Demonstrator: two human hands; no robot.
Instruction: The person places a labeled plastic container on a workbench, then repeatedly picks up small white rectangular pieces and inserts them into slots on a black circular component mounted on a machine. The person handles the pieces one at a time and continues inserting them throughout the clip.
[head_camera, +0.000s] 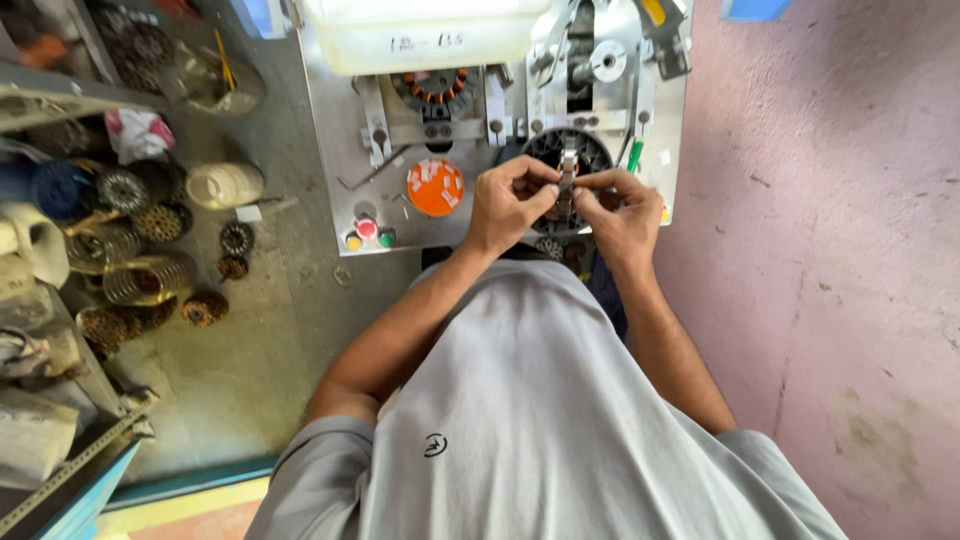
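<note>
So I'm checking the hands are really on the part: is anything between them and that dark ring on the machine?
Nothing visible. The left hand and right hand both meet at the dark ring, fingers on the metal piece at its front.

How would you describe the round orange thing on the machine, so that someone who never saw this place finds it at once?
Start at the grey metal machine panel in front of the person. The orange disc lies on it, just beside the left hand and below a ring of copper coils. It is the only large bright orange circle, with small white patches on its face; the red button nearby is far smaller.
</note>
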